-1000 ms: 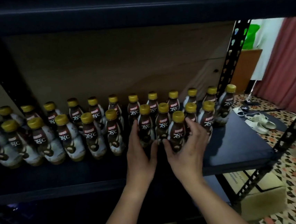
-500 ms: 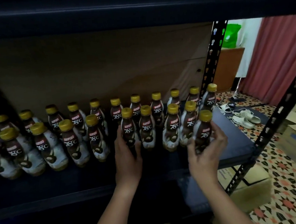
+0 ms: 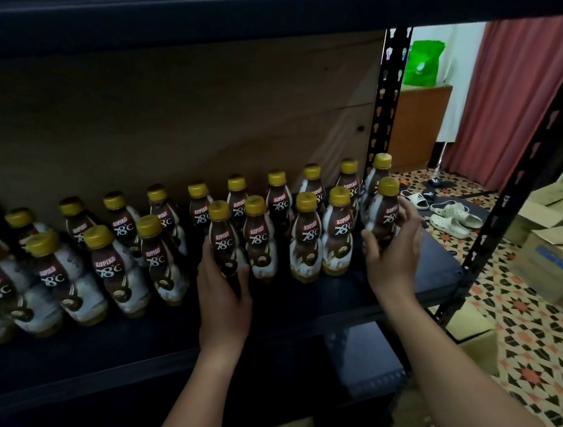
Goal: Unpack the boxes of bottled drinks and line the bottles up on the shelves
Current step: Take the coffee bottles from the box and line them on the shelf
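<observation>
So we've slid the Kopiko bottle (image 3: 386,215) out to the front row's right end, right hand (image 3: 392,247) still wrapped around it, left hand (image 3: 221,288) gripping another bottle (image 3: 225,243), so that shelf (image 3: 443,266) row's nearly full.

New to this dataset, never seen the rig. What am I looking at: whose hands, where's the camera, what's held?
No machine here: a person works bare-handed, filmed by one wide-angle camera on their head, looking forward and down. On the dark shelf stand two rows of yellow-capped Kopiko 78°C bottles. The left hand has its grip on a front-row bottle; the right hand has its grip on the rightmost front bottle. Cardboard boxes and sandals lie on the patterned floor at right.
</observation>
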Available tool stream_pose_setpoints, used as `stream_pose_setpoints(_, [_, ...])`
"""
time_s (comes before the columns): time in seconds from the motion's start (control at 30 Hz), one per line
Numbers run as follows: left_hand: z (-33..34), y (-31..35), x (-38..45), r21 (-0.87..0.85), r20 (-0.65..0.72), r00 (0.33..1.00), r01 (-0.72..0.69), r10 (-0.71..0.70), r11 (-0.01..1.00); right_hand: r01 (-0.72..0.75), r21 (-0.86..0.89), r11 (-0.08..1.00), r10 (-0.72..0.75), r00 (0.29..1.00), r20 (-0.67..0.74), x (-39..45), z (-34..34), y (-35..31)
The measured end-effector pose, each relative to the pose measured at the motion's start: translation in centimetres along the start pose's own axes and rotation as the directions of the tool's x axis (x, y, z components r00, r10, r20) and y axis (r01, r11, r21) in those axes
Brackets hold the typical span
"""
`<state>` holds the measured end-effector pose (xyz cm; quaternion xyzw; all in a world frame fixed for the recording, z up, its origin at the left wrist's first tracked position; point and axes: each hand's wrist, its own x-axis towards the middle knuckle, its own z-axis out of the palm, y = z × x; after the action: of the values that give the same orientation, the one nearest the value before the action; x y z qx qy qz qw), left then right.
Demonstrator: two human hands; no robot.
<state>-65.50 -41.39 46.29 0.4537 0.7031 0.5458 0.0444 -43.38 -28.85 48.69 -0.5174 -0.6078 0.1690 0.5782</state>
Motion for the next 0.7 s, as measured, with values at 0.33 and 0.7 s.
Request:
stream_pose_setpoints(0.33, [0.0, 0.1, -0.2, 0.04, -0.03, 1.0, 0.007, -0.006, 0.999, 0.535, 0.079, 0.841, -0.541, 0.823, 0.175, -7.7, 3.1, -5.6])
stream_pose_setpoints(0.7, [-2.5, -0.7, -1.5, 0.127, -0.055, 0.998, 0.038, -0.031, 0.991, 0.379, 0.25, 0.891, -0.444, 0.841, 0.31, -9.8, 8.4, -9.0])
